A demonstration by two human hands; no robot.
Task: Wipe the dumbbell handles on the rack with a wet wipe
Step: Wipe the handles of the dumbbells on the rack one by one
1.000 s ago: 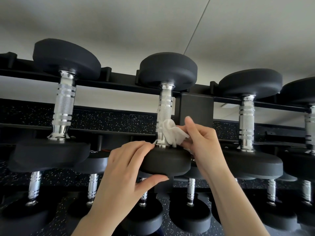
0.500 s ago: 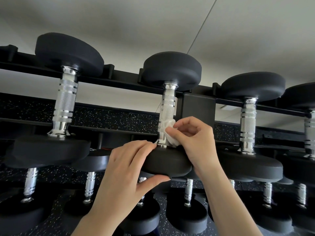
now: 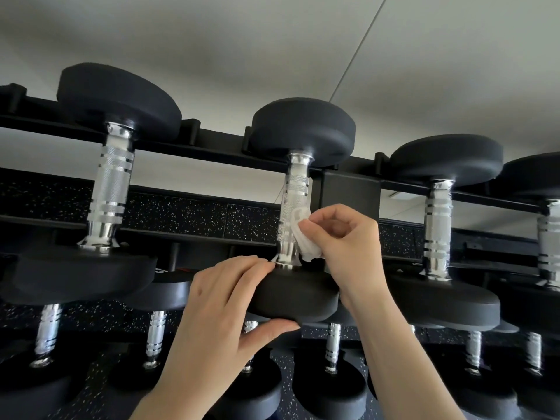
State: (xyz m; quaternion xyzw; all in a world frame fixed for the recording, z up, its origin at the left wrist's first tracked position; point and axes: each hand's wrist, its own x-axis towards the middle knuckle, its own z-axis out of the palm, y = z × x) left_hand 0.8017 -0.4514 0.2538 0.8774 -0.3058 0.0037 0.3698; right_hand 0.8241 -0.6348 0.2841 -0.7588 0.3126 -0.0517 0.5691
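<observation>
A black dumbbell rests on the top row of the black rack (image 3: 351,189), its chrome knurled handle (image 3: 295,189) in the middle of the view. My right hand (image 3: 342,241) pinches a crumpled white wet wipe (image 3: 304,237) against the right side of the handle's lower part. My left hand (image 3: 218,301) grips the dumbbell's near black head (image 3: 298,298), fingers on top and thumb underneath. The far head (image 3: 303,128) sits on the rack's back rail.
More dumbbells share the top row: one to the left (image 3: 110,189), two to the right (image 3: 438,225). A lower row of smaller dumbbells (image 3: 331,347) stands beneath my arms. Behind is a black speckled wall panel (image 3: 181,213) and a white wall.
My right hand closed around the wipe, bunching it, and moved it slightly up along the handle's lower section. My left hand kept its hold on the dumbbell head. The view shifted a little.
</observation>
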